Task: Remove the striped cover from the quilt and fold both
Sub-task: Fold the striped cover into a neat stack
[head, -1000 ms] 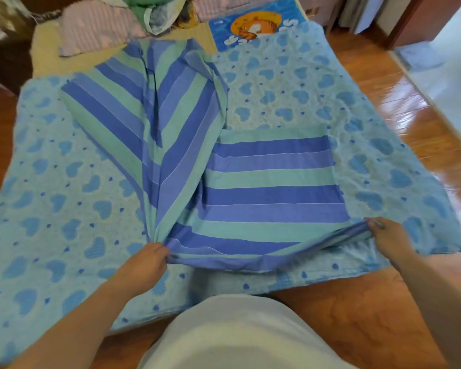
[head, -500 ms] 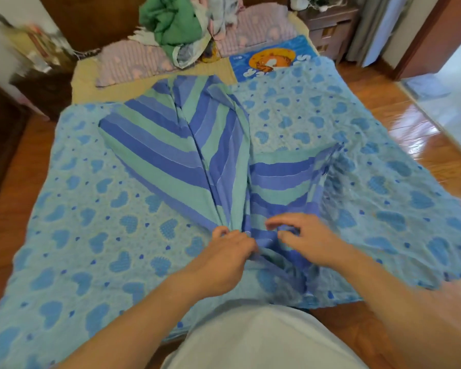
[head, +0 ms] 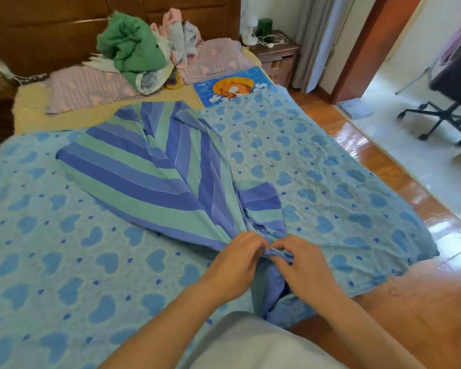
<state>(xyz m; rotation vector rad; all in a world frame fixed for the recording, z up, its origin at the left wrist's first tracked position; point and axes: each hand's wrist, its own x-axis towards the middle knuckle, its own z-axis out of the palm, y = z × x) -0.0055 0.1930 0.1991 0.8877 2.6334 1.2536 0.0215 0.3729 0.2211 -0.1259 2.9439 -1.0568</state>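
Left hand (head: 236, 265) and right hand (head: 300, 265), touching, both grip the bunched near edge of the striped cover (head: 155, 179), spread across the heart-print quilt (head: 64, 249).

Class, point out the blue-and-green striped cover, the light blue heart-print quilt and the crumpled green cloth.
Striped cover (head: 144, 182): head view, flat left panel.
Heart-print quilt (head: 64, 249): head view, bare left area.
Green cloth (head: 129, 49): head view, middle of bundle.

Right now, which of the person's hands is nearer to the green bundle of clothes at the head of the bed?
Left. The left hand grips the striped cover on the side below the green bundle; the right hand pinches it farther right.
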